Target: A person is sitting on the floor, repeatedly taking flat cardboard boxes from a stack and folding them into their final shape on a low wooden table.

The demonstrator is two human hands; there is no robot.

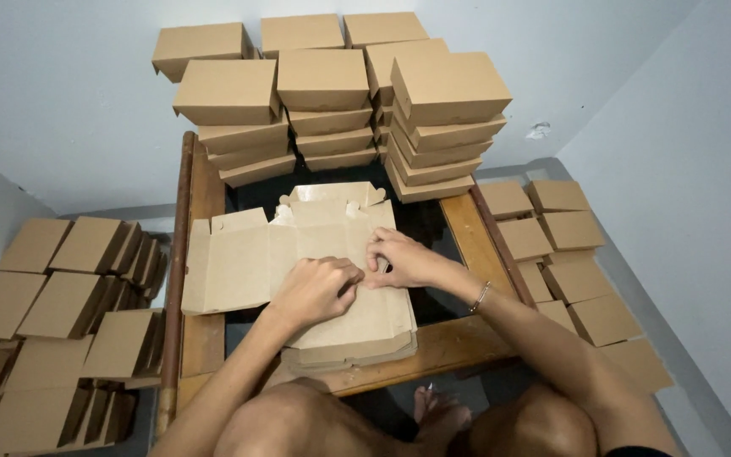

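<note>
Both hands pinch top flat cardboard box blank (298, 245): my left hand (315, 289) & right hand (401, 258) closed on its crease, atop blank stack (357, 351); folded boxes (332, 93) behind.

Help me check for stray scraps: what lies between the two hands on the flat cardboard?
Nothing loose. In the head view, the left hand and right hand nearly touch, with only the flat cardboard under them.

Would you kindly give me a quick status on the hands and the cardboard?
Both hands, left and right, pinching the flat sheet. Sheet tops a stack of flats. Folded boxes behind, nothing in the way.
</note>
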